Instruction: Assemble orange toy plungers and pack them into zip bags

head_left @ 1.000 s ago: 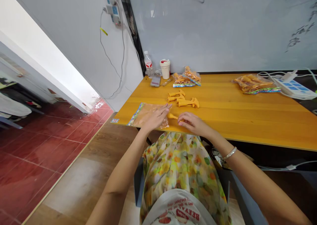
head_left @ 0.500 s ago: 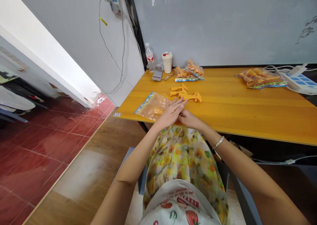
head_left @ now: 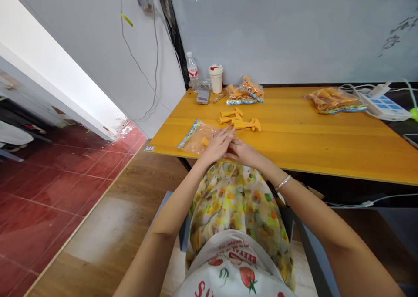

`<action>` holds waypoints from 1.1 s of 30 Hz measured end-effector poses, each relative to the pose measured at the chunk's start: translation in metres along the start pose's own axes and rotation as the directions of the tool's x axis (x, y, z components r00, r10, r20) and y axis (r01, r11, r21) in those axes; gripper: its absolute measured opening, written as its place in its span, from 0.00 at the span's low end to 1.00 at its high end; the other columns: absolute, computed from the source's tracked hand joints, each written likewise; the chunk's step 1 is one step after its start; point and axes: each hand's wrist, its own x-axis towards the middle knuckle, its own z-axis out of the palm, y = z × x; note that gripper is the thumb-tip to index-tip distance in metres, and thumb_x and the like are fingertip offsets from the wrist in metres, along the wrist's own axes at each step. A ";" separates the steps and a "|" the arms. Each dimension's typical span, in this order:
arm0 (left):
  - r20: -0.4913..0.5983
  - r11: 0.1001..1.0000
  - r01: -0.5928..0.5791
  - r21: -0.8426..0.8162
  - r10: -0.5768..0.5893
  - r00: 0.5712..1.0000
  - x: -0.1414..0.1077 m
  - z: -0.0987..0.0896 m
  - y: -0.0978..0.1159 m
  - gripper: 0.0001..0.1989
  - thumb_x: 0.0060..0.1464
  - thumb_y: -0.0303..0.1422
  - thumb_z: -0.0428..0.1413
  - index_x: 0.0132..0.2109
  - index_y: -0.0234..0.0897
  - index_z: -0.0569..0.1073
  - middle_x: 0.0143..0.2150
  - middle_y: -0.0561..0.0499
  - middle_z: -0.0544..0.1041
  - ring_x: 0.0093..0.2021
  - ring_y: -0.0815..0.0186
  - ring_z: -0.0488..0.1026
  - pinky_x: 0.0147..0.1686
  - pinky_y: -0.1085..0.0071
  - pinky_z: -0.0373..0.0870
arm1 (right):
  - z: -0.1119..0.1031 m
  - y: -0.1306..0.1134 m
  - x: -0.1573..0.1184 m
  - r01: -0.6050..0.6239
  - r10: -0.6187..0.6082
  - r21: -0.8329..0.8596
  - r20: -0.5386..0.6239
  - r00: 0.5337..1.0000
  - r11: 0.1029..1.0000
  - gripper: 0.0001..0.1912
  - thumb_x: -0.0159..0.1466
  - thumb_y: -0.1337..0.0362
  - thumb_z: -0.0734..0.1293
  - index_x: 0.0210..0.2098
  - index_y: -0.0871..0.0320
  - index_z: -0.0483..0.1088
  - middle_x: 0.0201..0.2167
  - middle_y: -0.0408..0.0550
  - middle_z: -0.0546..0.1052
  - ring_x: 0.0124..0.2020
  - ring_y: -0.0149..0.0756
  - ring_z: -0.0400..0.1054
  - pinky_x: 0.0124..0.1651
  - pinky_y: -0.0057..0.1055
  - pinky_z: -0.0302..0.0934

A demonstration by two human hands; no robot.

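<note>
L hand [head_left: 219,148] lies over the R end of a flat bag [head_left: 193,143], fingers out straight & close together. Its palm side is hidden, so can't tell if it pinches anything. R hand [head_left: 244,153] is right next to it, fingers bent & tucked by the L hand; tips are hidden, so can't tell what it holds, if anything. A shiny bangle [head_left: 282,182] is on the R wrist.

The bag is clear, thin & a bit shiny, w/ a bright strip of many colors (mostly blue & green) down its L side. It's at the near edge of the table [head_left: 294,144]. An orange toy [head_left: 205,141] shows thru the plastic; only one end can be seen, the rest is under the L hand.

Just past the hands are some loose orange hammers [head_left: 246,124], smooth & all one color, lying close together.

Farther back: a pair of full packs [head_left: 242,96] w/ more orange toys, a white cup [head_left: 216,80] w/ a bit of red on its lid, & a clear bottle [head_left: 192,71]. Over to the R, another full pack [head_left: 333,101] is next to a white & blue plug strip [head_left: 383,107].
</note>
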 end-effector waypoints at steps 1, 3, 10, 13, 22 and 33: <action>0.002 1.000 -0.002 0.004 0.002 1.000 0.000 0.001 0.000 0.26 0.70 0.41 0.40 0.69 0.44 0.65 0.75 0.49 0.55 0.77 0.56 0.48 0.74 0.46 0.31 | 0.000 0.000 0.001 0.005 -0.005 -0.015 0.014 1.000 1.000 0.17 0.69 0.61 0.66 0.52 0.66 0.75 0.54 0.66 0.76 0.58 0.52 0.70 0.61 0.46 0.65; 0.016 1.000 -0.012 0.012 0.012 1.000 -0.001 0.004 0.003 0.26 0.70 0.41 0.39 0.69 0.46 0.66 0.75 0.49 0.56 0.76 0.56 0.48 0.74 0.46 0.31 | 0.001 0.000 0.003 0.004 -0.002 -0.038 0.038 0.999 0.999 0.15 0.69 0.65 0.65 0.51 0.65 0.75 0.54 0.65 0.76 0.57 0.50 0.71 0.59 0.42 0.66; 0.042 0.998 -0.059 0.023 0.058 0.997 -0.002 0.008 0.018 0.26 0.71 0.41 0.38 0.69 0.45 0.66 0.75 0.49 0.56 0.77 0.57 0.46 0.74 0.48 0.28 | 0.004 -0.001 0.008 -0.128 0.128 0.011 0.038 0.991 0.992 0.24 0.64 0.72 0.61 0.58 0.69 0.72 0.54 0.69 0.77 0.51 0.53 0.76 0.52 0.43 0.70; 0.049 0.998 -0.050 0.037 0.048 0.998 -0.002 0.008 0.019 0.26 0.71 0.41 0.38 0.69 0.46 0.66 0.75 0.49 0.56 0.77 0.58 0.46 0.74 0.49 0.30 | 0.015 0.007 0.012 -0.069 0.075 0.146 -0.036 0.997 0.987 0.26 0.59 0.75 0.62 0.57 0.68 0.73 0.54 0.66 0.78 0.53 0.52 0.75 0.56 0.44 0.69; 0.036 0.997 -0.048 0.062 0.045 0.998 0.002 0.007 0.017 0.26 0.71 0.42 0.38 0.70 0.47 0.65 0.76 0.50 0.55 0.77 0.56 0.47 0.74 0.48 0.33 | 0.032 0.014 0.016 -0.068 0.120 0.307 -0.154 0.981 0.949 0.29 0.60 0.71 0.63 0.61 0.67 0.68 0.56 0.65 0.77 0.53 0.49 0.75 0.55 0.43 0.69; 0.110 0.993 -0.057 0.107 0.045 0.993 0.011 -0.002 0.007 0.29 0.70 0.48 0.38 0.72 0.48 0.59 0.77 0.50 0.52 0.77 0.55 0.44 0.74 0.48 0.33 | 0.031 0.012 0.014 -0.027 0.087 0.315 -0.179 0.980 0.949 0.26 0.62 0.69 0.65 0.60 0.63 0.70 0.59 0.62 0.75 0.60 0.49 0.70 0.63 0.48 0.63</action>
